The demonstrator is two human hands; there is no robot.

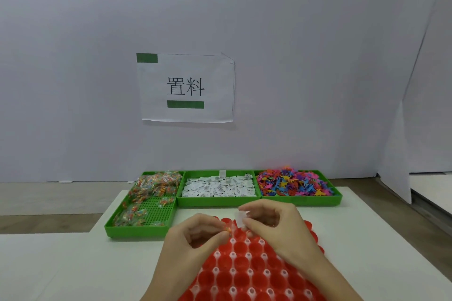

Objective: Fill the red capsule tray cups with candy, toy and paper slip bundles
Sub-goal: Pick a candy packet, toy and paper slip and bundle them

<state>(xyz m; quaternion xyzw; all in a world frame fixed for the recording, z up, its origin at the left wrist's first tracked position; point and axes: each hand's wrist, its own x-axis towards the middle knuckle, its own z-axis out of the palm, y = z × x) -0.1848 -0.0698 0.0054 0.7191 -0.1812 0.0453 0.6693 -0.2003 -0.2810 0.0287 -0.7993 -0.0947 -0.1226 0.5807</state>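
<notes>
Hovering over the red capsule tray [247, 273] on the desk [73, 266], the left hand [193, 237] pinches a candy packet [228, 228] while the right hand [274, 225] pinches a paper slip [241, 219]. Visible cups look empty, so filling seems barely begun. Beyond, three green bins hold candy [151, 190], slips [219, 187] and toys [294, 183].

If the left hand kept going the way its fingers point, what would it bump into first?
Probably the right hand. The left hand, pinching a candy, points right toward it and the paper slip it holds, over the red capsule tray. Depth is uncertain.
</notes>
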